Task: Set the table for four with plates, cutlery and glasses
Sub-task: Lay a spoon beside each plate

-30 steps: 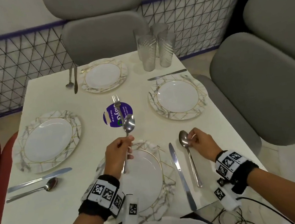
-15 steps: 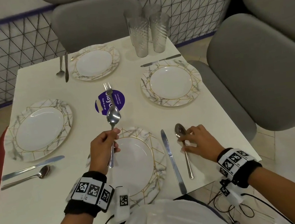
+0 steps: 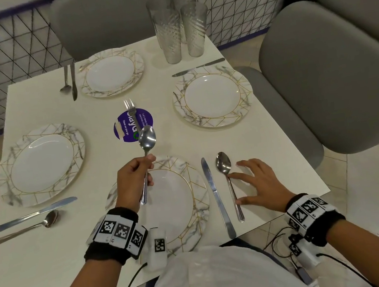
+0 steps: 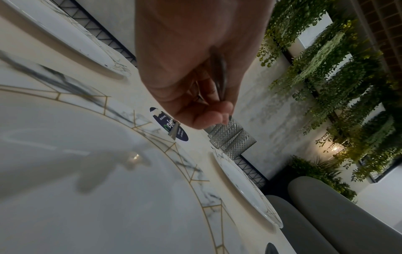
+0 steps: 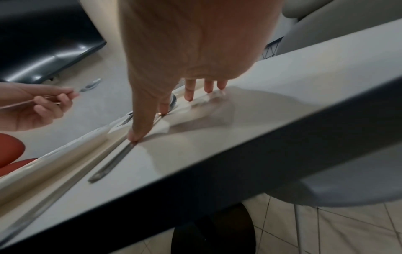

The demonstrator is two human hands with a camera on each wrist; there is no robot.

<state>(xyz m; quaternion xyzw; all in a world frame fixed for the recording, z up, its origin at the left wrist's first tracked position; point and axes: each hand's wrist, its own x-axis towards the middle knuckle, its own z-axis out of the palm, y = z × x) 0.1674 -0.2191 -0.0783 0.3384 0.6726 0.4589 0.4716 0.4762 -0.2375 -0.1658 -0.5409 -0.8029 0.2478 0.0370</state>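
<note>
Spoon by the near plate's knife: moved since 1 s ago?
Yes. The steel spoon swung its handle away from the table knife; they now lie roughly parallel.

Polished metal spoon [image 3: 228, 183] and knife [image 3: 216, 197] gleam beside the glossy marble-patterned plate [image 3: 191, 205]; beyond it, textured clear glasses [image 3: 179, 27] on the smooth matt table [image 3: 44, 268].

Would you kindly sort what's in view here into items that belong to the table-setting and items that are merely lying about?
Belongs to the job:
- four plates, e.g. near plate
- spoon and fork held in left hand
- spoon under right hand
- knife
- stacked glasses

Just lying about:
- purple sticker
- grey chairs
</note>
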